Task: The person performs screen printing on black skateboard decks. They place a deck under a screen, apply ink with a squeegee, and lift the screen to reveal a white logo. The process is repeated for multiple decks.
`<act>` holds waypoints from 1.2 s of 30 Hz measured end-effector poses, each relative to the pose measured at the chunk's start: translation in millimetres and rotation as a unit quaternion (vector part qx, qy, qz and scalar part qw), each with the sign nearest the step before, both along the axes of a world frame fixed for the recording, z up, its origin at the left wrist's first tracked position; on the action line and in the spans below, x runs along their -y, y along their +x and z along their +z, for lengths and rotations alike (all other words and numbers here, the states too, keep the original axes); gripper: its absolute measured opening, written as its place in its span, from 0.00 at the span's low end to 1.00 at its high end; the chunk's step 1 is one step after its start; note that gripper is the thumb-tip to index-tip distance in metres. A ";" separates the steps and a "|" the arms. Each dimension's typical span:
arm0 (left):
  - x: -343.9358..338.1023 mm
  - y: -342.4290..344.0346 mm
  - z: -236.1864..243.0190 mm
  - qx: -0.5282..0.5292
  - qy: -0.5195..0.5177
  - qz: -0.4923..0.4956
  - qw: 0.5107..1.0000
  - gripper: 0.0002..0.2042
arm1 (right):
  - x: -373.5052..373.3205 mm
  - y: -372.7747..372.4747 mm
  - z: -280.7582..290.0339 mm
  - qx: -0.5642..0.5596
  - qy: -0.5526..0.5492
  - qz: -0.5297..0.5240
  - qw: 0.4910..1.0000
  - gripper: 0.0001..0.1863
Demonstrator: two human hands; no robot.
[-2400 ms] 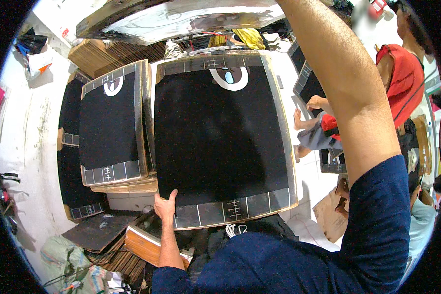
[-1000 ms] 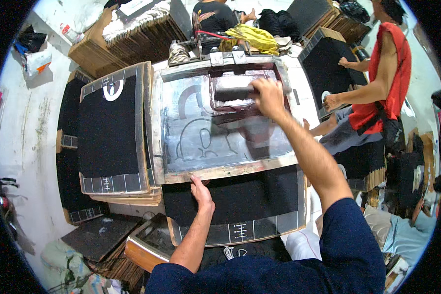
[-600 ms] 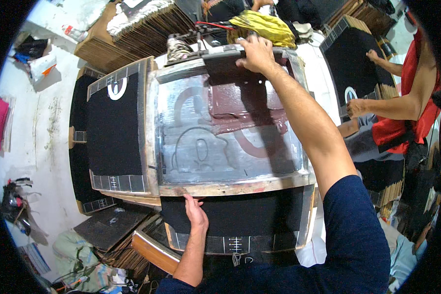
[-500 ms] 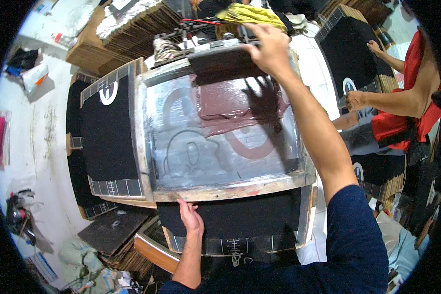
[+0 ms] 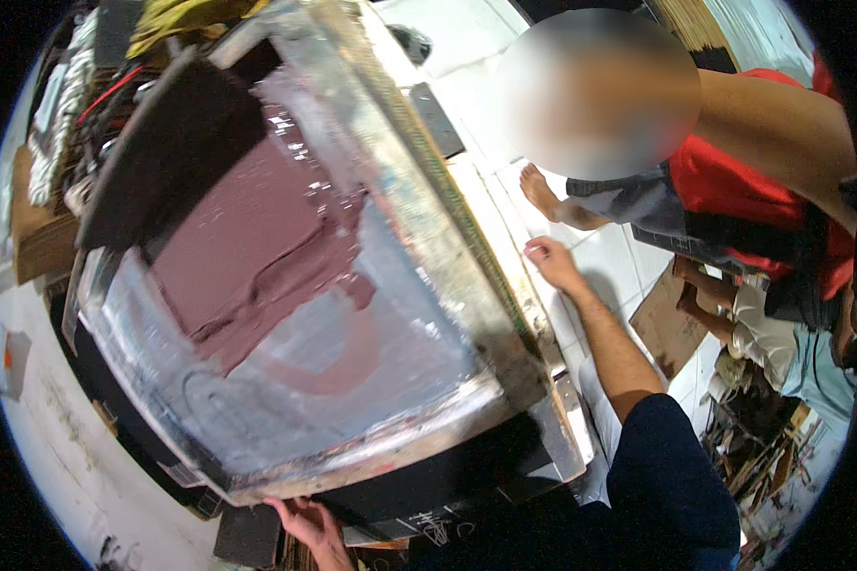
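A wooden screen-printing frame [image 5: 419, 428] fills the left and middle, turned at an angle. Thick maroon ink [image 5: 248, 238] lies over the far half of its mesh, and a ring shape shows in the nearer part. A dark, wide squeegee [image 5: 167, 152] leans at the frame's far left end, with neither hand on it. My left hand [image 5: 312, 528] has its fingers at the near edge of the frame, gripping it from below. Off to the right of the frame, my right hand [image 5: 554, 265] is in the air, fingers loosely bent, nothing visible in it. Black fabric [image 5: 448, 485] shows under the near edge.
A co-worker in red clothing [image 5: 733, 190] is close at the right, with a bare foot [image 5: 540, 190] on the white tiled floor [image 5: 476, 114]. Yellow cloth [image 5: 167, 24] lies beyond the frame. A brown board [image 5: 676, 314] is on the floor at right.
My right hand has left the squeegee and come back to the right of the frame. The view has swung right and closer, so the frame appears tilted. My left hand stays at the near edge.
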State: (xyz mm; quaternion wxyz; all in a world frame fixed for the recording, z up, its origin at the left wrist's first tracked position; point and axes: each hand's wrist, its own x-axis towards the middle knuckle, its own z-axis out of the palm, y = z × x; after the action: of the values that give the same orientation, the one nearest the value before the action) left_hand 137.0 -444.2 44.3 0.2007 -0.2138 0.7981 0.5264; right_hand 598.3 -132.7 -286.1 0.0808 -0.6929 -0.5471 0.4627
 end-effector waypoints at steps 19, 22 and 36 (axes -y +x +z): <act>-37.0 -6.6 0.1 0.031 -0.091 0.054 0.994 0.13 | 6.7 -82.6 -176.2 0.018 -0.133 0.080 0.988 0.21; -48.3 -5.6 -1.4 0.026 -0.107 0.041 0.993 0.13 | 16.1 -92.5 -185.7 -0.008 -0.077 0.134 0.988 0.26; -50.4 1.4 7.0 0.020 -0.123 0.026 0.992 0.13 | 67.3 -94.1 -171.4 0.029 0.028 0.470 0.882 0.45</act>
State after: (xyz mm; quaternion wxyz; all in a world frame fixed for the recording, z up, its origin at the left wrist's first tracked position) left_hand 138.4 -393.8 51.3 0.1752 -0.2681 0.8466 0.4251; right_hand 504.3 -200.0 -457.5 -0.1426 -0.3645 -0.8237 0.4103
